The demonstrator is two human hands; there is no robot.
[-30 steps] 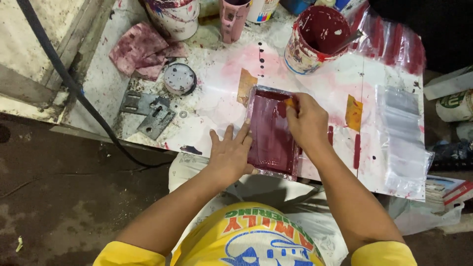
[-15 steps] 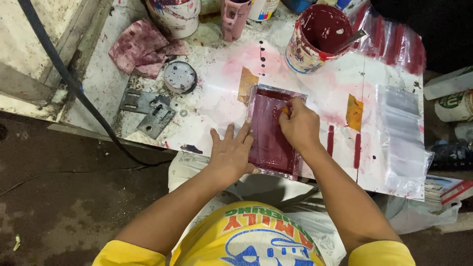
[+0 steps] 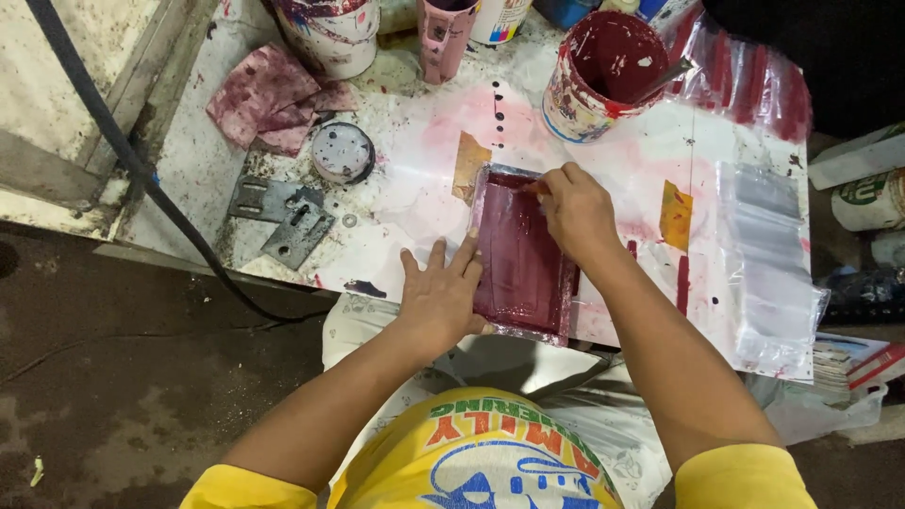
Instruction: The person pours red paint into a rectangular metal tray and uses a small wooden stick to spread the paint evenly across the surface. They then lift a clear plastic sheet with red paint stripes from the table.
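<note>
A rectangular plastic-covered piece (image 3: 520, 254) coated in dark red paint lies flat at the table's (image 3: 415, 193) near edge. The left hand (image 3: 441, 297), fingers spread wide and flat, pins its 9 o'clock side; the right hand (image 3: 577, 209) pinches a small orange applicator (image 3: 535, 188), barely visible, at its 12 o'clock end. If the left hand slides on wet paint, the piece could probably skew or tip off the edge. One open can of red paint (image 3: 603, 75) with a stirrer stands at 1 o'clock; two metal brackets (image 3: 281, 215), one round lid (image 3: 342, 151) and one stained rag (image 3: 269, 94) lie toward 10 o'clock.
</note>
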